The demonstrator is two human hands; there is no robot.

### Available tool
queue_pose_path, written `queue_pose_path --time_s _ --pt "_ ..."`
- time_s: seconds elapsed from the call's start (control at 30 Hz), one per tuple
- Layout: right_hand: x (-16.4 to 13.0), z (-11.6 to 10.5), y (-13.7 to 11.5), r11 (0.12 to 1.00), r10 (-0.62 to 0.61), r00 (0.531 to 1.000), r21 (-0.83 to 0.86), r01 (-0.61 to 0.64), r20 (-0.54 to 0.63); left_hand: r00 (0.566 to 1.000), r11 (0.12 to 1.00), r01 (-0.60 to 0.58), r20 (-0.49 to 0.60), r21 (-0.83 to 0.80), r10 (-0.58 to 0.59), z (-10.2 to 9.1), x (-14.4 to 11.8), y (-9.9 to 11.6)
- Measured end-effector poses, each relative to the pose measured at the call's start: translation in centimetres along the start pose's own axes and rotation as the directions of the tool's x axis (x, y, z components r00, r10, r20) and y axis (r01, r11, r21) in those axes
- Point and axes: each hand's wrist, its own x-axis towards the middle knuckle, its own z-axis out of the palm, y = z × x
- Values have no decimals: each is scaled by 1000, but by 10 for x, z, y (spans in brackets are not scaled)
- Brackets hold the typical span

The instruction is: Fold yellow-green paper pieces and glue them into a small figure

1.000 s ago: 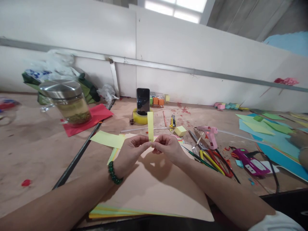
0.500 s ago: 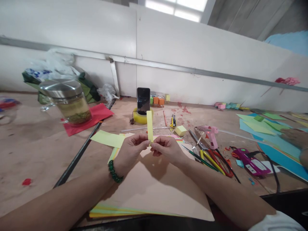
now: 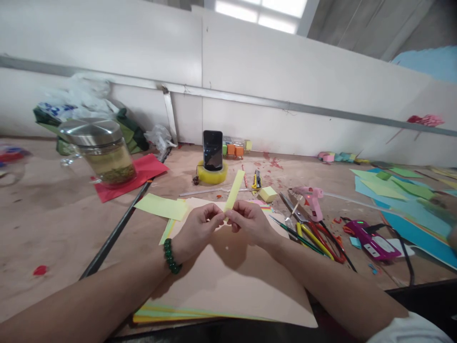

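A narrow yellow paper strip (image 3: pixel 235 189) stands up between my two hands, tilted to the right. My left hand (image 3: pixel 203 223), above a green bead bracelet, pinches the strip's lower end. Thumb and fingers of my right hand (image 3: pixel 250 220) are closed on the same end, touching the left fingertips. The pinched end itself is mostly hidden by the fingers. Beneath both hands lies a stack of coloured paper with a pale sheet (image 3: pixel 228 286) on top. A wider pale yellow paper piece (image 3: pixel 160 206) rests at the stack's upper left corner.
A glass mug (image 3: pixel 107 157) stands on red paper at left. Behind my hands, a phone (image 3: pixel 213 150) leans in a tape roll (image 3: pixel 212 177). To the right are a pink glue gun (image 3: pixel 310 200), scissors (image 3: pixel 330 240), a purple power strip (image 3: pixel 373 240) and blue paper (image 3: pixel 417 238).
The yellow strip has swung from nearly upright to leaning right. Both hands stay almost in place, still pinching it. At far right, another person's hand has moved and is blurred.
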Motion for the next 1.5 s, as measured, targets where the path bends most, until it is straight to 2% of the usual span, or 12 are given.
queue_pose_path --time_s 0.17,0.33,0.43,0.57,0.63,0.77,0.9,1.07,1.13,1.3,1.43,1.5 --pt "0 -2 -1 994 -79 997 -71 78 -9 993 998 50 110 -25 -47 0 0 1" --pt "2 -3 2 993 -105 994 -62 105 -4 995 1000 8 103 12 -9 1 -1 6" --pt "1 -4 2 988 -119 993 -104 117 -16 991 1000 30 131 1 -30 1 -2 8" --pt "1 -6 1 987 -146 989 -75 145 -15 976 979 138 189 -147 -109 1 -3 7" --pt "0 -7 0 990 -142 988 25 141 52 970 945 184 204 -268 -131 0 -3 6" --pt "1 -8 -2 976 -138 974 193 103 179 926 832 326 330 -449 -185 -2 -4 5" --pt "2 -8 -3 986 -153 976 85 142 152 870 803 404 453 -437 -192 -2 -5 5" --pt "2 -8 -7 993 -121 978 19 120 169 924 901 299 330 -314 -192 -4 -4 6" --pt "2 -8 -5 994 -109 981 19 107 163 934 939 252 314 -233 -172 -5 -3 6" --pt "3 -6 2 987 -153 987 -51 155 51 944 984 155 306 -83 -123 -3 -3 3" --pt "4 -5 3 991 -120 980 74 110 160 950 990 114 301 -82 -84 -1 -2 0" --pt "4 -5 2 989 -136 977 82 124 163 952 991 95 298 -89 -65 -1 -3 -1"
